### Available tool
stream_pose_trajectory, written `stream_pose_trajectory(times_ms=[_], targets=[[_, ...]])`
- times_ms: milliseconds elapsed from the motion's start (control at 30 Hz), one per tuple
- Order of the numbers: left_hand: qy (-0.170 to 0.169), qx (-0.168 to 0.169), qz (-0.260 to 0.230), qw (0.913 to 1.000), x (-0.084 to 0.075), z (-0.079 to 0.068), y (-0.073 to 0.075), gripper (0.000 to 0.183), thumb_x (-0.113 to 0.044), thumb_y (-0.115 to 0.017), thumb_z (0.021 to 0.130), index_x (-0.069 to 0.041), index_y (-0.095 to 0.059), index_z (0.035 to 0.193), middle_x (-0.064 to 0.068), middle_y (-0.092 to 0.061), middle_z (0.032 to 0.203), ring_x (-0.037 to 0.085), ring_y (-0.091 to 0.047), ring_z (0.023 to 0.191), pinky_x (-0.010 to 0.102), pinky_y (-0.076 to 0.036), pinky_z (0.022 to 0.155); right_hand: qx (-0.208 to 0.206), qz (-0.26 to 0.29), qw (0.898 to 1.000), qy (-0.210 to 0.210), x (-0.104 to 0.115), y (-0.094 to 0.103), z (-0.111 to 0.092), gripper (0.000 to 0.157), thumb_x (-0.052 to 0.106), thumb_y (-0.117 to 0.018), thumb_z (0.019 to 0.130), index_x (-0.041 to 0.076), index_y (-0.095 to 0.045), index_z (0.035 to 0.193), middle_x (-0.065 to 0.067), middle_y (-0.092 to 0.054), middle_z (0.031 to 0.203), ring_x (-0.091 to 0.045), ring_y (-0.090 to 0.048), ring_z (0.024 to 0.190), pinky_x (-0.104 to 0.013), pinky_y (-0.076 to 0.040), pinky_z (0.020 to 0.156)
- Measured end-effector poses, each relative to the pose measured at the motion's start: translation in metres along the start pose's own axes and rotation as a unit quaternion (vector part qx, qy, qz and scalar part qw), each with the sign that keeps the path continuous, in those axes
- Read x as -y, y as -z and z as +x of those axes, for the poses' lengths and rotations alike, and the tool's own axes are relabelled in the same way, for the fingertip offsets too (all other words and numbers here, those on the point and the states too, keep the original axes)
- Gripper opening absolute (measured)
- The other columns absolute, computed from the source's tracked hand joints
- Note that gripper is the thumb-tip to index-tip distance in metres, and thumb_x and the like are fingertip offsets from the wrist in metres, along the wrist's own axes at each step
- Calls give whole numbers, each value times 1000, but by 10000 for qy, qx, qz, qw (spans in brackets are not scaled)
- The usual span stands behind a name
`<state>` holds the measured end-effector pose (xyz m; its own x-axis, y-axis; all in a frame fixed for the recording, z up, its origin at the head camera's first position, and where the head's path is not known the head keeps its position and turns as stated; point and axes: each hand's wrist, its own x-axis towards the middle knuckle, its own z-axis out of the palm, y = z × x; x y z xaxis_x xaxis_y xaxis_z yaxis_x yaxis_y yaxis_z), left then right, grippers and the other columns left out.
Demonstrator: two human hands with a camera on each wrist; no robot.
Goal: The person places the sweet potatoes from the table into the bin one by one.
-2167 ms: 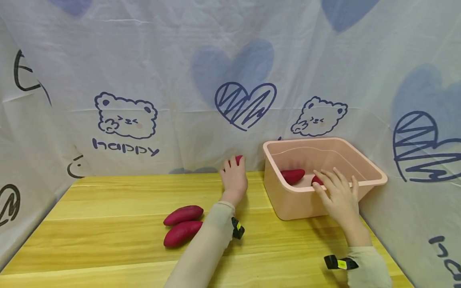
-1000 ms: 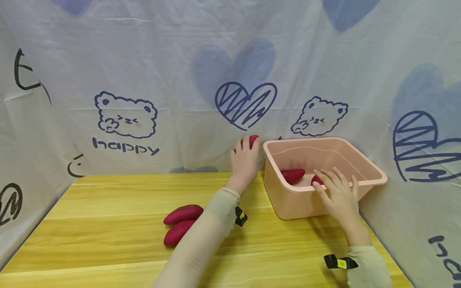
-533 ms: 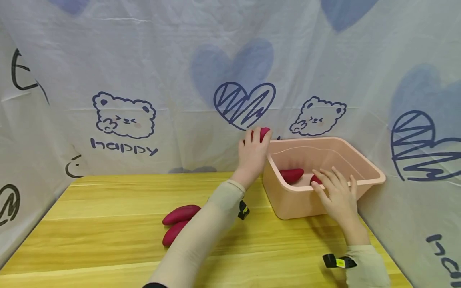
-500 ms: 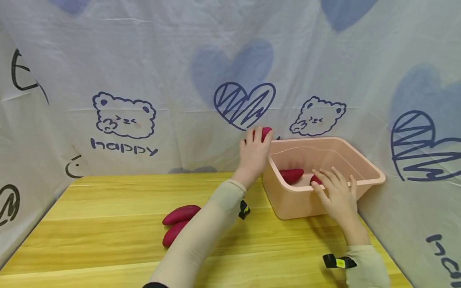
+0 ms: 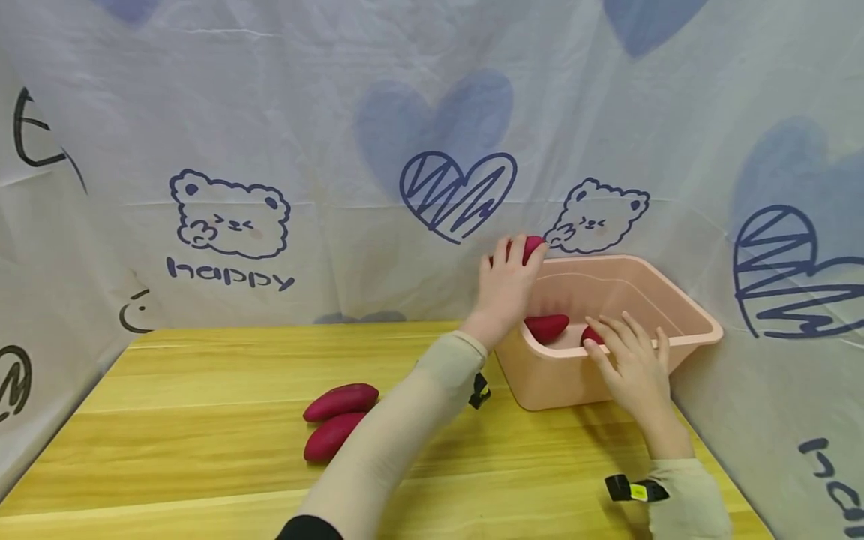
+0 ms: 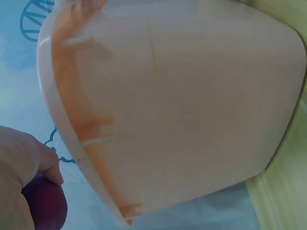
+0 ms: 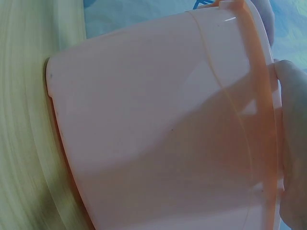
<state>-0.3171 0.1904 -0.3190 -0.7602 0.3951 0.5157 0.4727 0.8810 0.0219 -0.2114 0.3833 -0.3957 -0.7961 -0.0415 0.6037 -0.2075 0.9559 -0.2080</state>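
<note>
My left hand holds a dark red, smooth-skinned sweet potato at the left rim of a pink plastic bin. In the left wrist view the sweet potato shows under the curved thumb, beside the bin's outer wall. My right hand rests at the front rim with its fingers spread loosely over the edge. Inside the bin lie a sweet potato on the left and another, partly hidden by the right fingers. The right wrist view shows the hand along the rim.
Two more sweet potatoes, an upper one and a lower one, lie side by side on the wooden table, the lower partly behind the left sleeve. A printed white cloth hangs close behind table and bin.
My left hand has lifted its sweet potato from the back of the table and carried it rightward to the bin's left rim. The right hand has stayed at the front rim.
</note>
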Motion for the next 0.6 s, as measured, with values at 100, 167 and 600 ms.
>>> stream_pose_trajectory(times_ms=[100,167,600], targets=[[-51,92,-47,9999,-7,1,0,59,-19,-57,97,-35,-33,148,3,-29,156,25,-27,143,47,-37,108,20,-11,10000,-19,1,0,0,47,47,-43,100,19,-57,134,-13,-55,138,-38,-35,139,-66,-5,114],[-73,106,-66,9999,-12,1,0,58,-19,-56,97,-35,-33,148,2,-29,156,25,-27,143,47,-38,107,23,-13,10000,-18,1,0,1,47,47,-43,100,19,-57,135,-14,-55,138,-38,-35,139,-66,-5,114],[-710,141,176,9972,-29,3,-15,57,-30,-55,98,-37,-31,149,1,-28,158,24,-26,143,45,-39,108,101,-73,9999,-37,1,0,1,49,48,-40,101,18,-56,136,-15,-54,139,-38,-34,139,-67,-4,114]])
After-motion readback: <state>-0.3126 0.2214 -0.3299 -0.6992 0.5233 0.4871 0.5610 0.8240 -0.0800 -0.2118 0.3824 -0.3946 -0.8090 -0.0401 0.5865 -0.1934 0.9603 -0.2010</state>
